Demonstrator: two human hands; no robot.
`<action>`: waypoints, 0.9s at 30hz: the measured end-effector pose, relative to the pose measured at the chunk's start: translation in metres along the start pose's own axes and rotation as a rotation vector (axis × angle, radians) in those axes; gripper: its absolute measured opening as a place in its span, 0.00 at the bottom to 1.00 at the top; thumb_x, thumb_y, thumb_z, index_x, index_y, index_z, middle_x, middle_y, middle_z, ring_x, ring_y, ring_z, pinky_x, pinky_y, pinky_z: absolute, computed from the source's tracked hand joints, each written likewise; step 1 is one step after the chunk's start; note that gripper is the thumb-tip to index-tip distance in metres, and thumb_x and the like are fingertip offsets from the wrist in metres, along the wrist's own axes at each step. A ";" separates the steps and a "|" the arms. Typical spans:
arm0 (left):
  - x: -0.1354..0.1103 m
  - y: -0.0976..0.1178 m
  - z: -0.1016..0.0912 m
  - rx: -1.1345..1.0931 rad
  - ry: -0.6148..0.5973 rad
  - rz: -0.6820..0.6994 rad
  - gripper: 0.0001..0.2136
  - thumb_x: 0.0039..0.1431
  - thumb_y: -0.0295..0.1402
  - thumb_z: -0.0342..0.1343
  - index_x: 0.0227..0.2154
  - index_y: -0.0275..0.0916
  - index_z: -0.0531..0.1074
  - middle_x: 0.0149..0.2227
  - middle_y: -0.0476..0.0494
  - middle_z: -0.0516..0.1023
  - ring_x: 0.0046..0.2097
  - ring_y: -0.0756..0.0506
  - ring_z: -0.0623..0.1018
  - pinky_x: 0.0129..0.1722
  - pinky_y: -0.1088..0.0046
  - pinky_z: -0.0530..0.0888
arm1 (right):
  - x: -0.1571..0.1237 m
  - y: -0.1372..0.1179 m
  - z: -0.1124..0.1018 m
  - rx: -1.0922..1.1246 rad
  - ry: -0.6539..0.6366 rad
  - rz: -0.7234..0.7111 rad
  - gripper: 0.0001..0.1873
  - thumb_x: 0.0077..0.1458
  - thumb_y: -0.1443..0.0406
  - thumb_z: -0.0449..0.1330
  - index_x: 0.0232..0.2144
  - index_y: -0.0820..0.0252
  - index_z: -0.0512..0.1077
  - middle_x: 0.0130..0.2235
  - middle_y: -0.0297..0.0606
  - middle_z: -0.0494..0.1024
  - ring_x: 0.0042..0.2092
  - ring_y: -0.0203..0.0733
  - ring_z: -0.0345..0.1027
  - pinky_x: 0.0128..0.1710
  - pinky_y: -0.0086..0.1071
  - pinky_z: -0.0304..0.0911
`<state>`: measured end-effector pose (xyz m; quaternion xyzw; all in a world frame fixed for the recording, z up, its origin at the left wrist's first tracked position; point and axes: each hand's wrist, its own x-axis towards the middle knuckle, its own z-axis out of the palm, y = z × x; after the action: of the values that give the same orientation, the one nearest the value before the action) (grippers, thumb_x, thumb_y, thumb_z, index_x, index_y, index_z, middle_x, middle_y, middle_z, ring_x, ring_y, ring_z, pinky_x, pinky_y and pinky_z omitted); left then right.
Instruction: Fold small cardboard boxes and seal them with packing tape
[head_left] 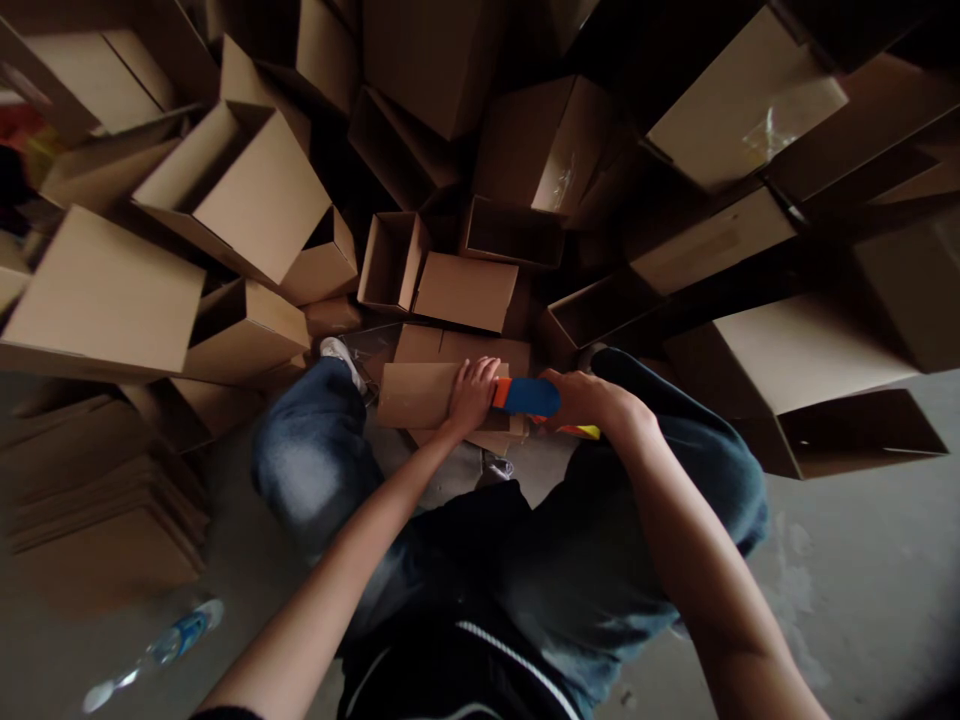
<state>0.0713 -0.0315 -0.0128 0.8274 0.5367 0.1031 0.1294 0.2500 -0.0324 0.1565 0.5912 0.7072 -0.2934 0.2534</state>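
Note:
A small cardboard box lies between my bent legs, its closed face up. My left hand presses down on its right part, fingers stretched out and lying over the cardboard. At the box's right end, my right hand is wrapped around a tape dispenser with a blue side and orange and yellow parts. The dispenser's orange front sits close to my left fingers. Its handle is mostly hidden by my right hand, and I cannot make out any tape strip. Another cardboard piece lies just beyond the box.
Open and taped cardboard boxes pile up ahead and on both sides. Flattened cardboard is stacked at the left. A plastic bottle lies on the grey floor at lower left. An open box stands by my right knee.

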 end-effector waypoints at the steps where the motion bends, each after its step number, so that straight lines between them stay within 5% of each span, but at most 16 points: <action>1: 0.000 0.000 0.000 -0.002 0.003 0.000 0.21 0.75 0.32 0.35 0.64 0.40 0.63 0.65 0.44 0.68 0.67 0.48 0.64 0.70 0.61 0.55 | 0.000 0.000 0.000 0.000 -0.001 0.004 0.36 0.47 0.60 0.72 0.58 0.59 0.69 0.49 0.47 0.81 0.53 0.54 0.76 0.46 0.34 0.69; 15: 0.001 -0.004 0.003 -0.037 0.053 -0.016 0.20 0.76 0.34 0.33 0.61 0.43 0.66 0.63 0.46 0.71 0.66 0.50 0.66 0.69 0.65 0.56 | 0.001 0.006 0.002 0.061 0.008 0.007 0.37 0.48 0.58 0.73 0.58 0.60 0.68 0.50 0.49 0.80 0.54 0.54 0.75 0.47 0.35 0.69; 27: -0.001 -0.002 -0.010 -0.010 -0.054 0.047 0.23 0.70 0.27 0.43 0.66 0.40 0.61 0.67 0.43 0.65 0.70 0.46 0.59 0.71 0.61 0.53 | 0.005 0.028 0.003 0.198 -0.013 -0.014 0.40 0.44 0.55 0.71 0.59 0.53 0.67 0.51 0.44 0.79 0.52 0.57 0.75 0.44 0.37 0.69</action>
<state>0.0656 -0.0306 -0.0043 0.8417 0.5128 0.0863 0.1454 0.2768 -0.0277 0.1473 0.6065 0.6771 -0.3675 0.1963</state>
